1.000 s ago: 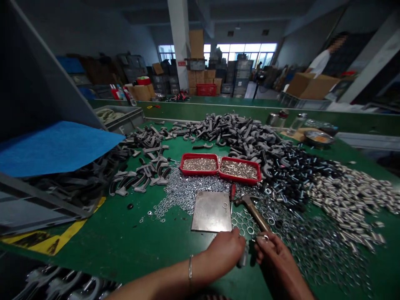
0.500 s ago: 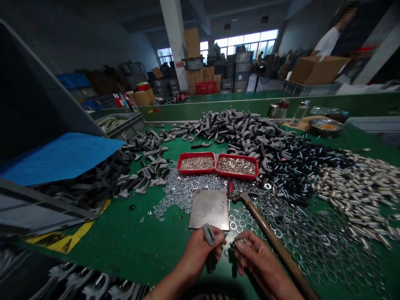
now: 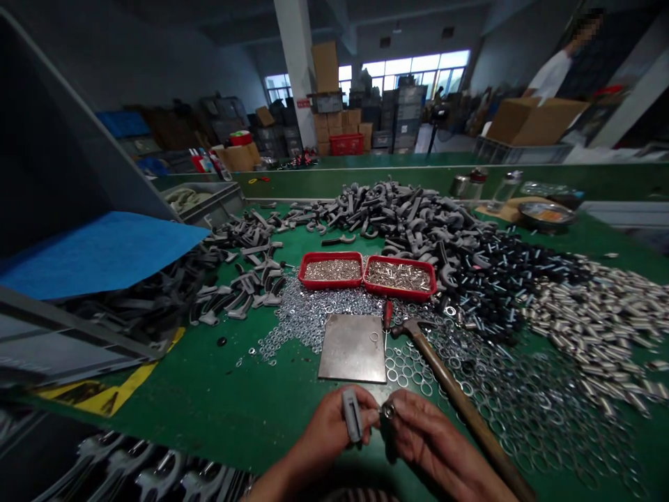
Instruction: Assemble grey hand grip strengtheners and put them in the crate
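My left hand (image 3: 334,422) is closed round a grey plastic handle piece (image 3: 352,415), which has a long slot facing up. Close beside it, my right hand (image 3: 424,434) pinches a small shiny metal ring-shaped part (image 3: 387,410) between thumb and finger. The fingertips of both hands nearly meet at that part; whether they touch I cannot tell. Just beyond the hands lies a flat square metal plate (image 3: 352,348) with one thin ring (image 3: 374,337) on it. A claw hammer (image 3: 444,373) with a wooden handle rests to the right of my right hand.
Two red trays (image 3: 331,285) of small metal pins stand behind loose nuts (image 3: 297,321). Grey handle pieces (image 3: 397,209) are heaped at the back. Metal rings (image 3: 527,404), black screw parts (image 3: 491,279) and metal sleeves (image 3: 590,314) spread rightward. A grey crate (image 3: 104,348) stands left.
My hands have come closer together. The grey handle piece has turned so its slot faces up more, and the metal part now sits between the fingertips of both hands.
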Available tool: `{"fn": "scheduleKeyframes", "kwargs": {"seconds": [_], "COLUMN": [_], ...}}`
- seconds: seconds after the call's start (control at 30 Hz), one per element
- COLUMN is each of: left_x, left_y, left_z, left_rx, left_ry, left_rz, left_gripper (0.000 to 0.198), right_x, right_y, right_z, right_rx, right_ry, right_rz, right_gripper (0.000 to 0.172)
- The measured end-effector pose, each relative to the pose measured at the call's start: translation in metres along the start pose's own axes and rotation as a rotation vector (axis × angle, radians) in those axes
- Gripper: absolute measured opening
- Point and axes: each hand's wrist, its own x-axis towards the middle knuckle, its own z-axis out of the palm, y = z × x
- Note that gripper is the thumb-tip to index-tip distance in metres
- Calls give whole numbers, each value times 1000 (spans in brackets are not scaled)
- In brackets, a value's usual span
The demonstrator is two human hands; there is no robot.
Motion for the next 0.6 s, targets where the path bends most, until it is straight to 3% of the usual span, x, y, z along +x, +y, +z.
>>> {"fn": "scheduleKeyframes", "kwargs": {"seconds": [0.1,0.17,0.27,0.37,0.6], "left_x": [-2,-3,-1,4,14], "left_y": [9,14,17,15,16], "left_z": [-18,-30,-39,-32,-8], "left_rx": [219,314,144,-48,46], "left_ry": [42,79,28,62,360], "left_rz": [75,92,42,53,117], "left_gripper": [20,37,48,48,45], "right_x": [7,8,7,11,32], "right_y": [-11,-25,-44,-45,-5], "right_z": [-4,-4,5,16,42], "right_rx": [-285,-504,-658,-596,-417], "right_ry": [19,74,88,75,225], "right_rz": [-110,-211,-250,-241,-379], "right_gripper": [25,24,23,26,29]}}
